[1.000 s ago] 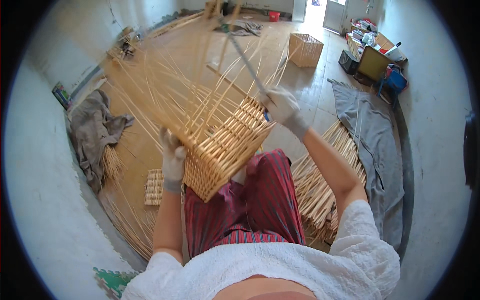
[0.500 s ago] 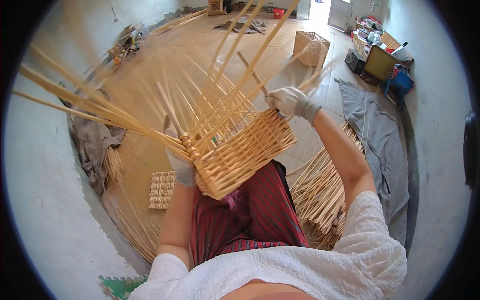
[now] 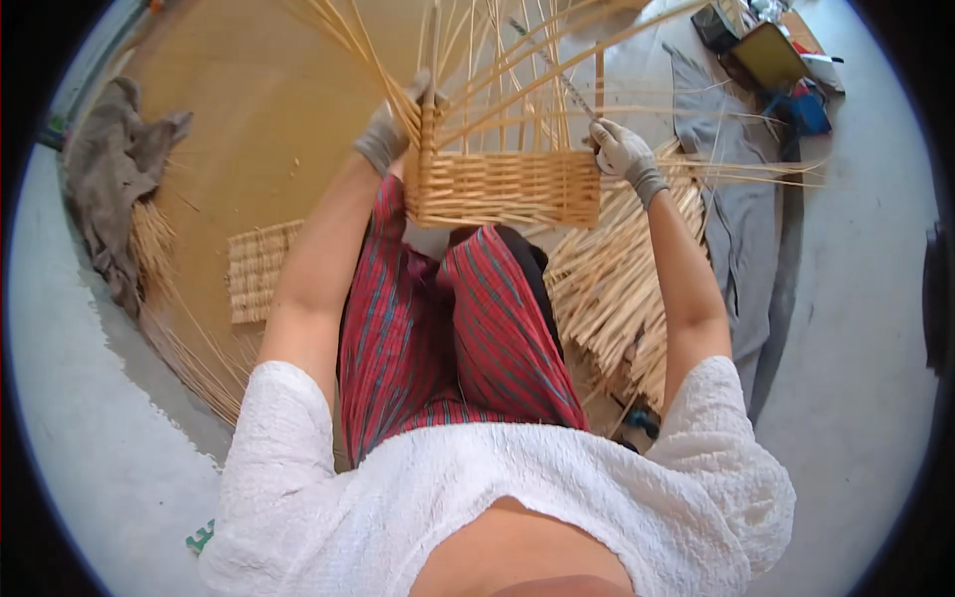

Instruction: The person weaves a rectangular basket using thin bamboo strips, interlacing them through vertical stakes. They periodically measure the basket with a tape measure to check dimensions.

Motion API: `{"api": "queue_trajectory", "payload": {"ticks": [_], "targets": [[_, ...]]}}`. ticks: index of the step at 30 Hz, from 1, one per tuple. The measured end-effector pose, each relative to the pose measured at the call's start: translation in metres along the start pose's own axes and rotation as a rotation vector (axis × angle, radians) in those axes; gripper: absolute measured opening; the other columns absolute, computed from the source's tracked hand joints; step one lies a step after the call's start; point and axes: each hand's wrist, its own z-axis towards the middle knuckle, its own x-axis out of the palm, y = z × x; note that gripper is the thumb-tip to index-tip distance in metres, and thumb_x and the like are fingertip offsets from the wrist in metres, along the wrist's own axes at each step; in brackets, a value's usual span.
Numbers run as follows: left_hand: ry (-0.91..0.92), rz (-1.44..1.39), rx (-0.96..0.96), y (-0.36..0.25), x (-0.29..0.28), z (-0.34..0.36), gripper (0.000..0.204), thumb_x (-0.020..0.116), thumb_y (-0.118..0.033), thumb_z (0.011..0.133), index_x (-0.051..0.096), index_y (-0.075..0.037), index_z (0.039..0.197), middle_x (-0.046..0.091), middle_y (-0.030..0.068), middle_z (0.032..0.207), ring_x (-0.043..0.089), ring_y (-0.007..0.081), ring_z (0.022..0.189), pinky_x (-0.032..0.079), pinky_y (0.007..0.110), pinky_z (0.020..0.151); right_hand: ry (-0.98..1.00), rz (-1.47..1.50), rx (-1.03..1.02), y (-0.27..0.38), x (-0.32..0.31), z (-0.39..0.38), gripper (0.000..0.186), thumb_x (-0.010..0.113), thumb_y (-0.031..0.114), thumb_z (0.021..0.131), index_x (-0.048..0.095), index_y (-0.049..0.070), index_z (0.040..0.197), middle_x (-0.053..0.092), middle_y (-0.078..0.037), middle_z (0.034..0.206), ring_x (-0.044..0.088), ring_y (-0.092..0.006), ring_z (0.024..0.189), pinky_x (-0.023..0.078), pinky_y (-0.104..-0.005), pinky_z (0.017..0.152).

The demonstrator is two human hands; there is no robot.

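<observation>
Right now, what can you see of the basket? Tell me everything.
The basket looks like yellowish wicker, unfinished. Its near side is a band of level rows, with a thick post at the left corner. Unwoven rods fan upward and sideways. It is held beyond the knees: the left hand grips its left corner; the right hand, apparently holding a narrow strip, is at its upper right corner. The base is hidden.

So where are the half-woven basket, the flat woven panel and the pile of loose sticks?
Half-woven basket (image 3: pixel 512 189): head view, middle of its near woven side.
Flat woven panel (image 3: pixel 259 274): head view, middle of its visible face.
Pile of loose sticks (image 3: pixel 615 284): head view, middle of the heap.
</observation>
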Motion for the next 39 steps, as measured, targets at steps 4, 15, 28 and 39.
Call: {"api": "queue_trajectory", "payload": {"ticks": [4,15,28,39], "targets": [[0.001,0.007,0.06,0.017,0.001,-0.007,0.047,0.067,-0.05,0.098,0.065,-0.009,0.076,0.061,0.0027,0.067,0.056,0.0135,0.061,0.048,0.026,0.056,0.085,0.16,0.041,0.003,-0.002,-0.017,0.051,0.046,0.052,0.105,0.073,0.009,0.109,0.067,-0.009,0.071,0.065,-0.0213,0.066,0.05,-0.0334,0.066],[-0.193,-0.489,0.292,0.032,0.022,-0.05,0.028,0.071,-0.035,0.098,0.07,-0.008,0.087,0.07,0.0032,0.077,0.063,0.0125,0.063,0.054,0.026,0.055,-0.081,0.041,0.016,0.021,0.005,-0.024,0.045,0.05,0.046,0.1,0.078,0.012,0.107,0.074,-0.016,0.095,0.07,-0.0358,0.092,0.052,-0.0395,0.082],[-0.039,-0.474,0.099,0.04,-0.022,-0.037,0.035,0.064,-0.043,0.1,0.069,-0.008,0.102,0.072,0.0069,0.091,0.066,0.0181,0.068,0.056,0.035,0.05,-0.267,-0.09,-0.089,0.038,-0.001,-0.033,0.044,0.049,0.046,0.102,0.077,0.014,0.109,0.074,-0.015,0.084,0.071,-0.0324,0.083,0.054,-0.0403,0.076],[0.249,-0.335,0.44,-0.095,-0.083,-0.085,0.043,0.057,-0.043,0.102,0.07,-0.002,0.101,0.071,0.011,0.094,0.069,0.029,0.096,0.058,0.043,0.086,-0.677,-0.18,-0.121,0.163,-0.087,-0.062,0.038,0.049,0.04,0.097,0.073,0.013,0.083,0.074,-0.014,0.08,0.071,-0.0351,0.078,0.052,-0.048,0.079]]}}
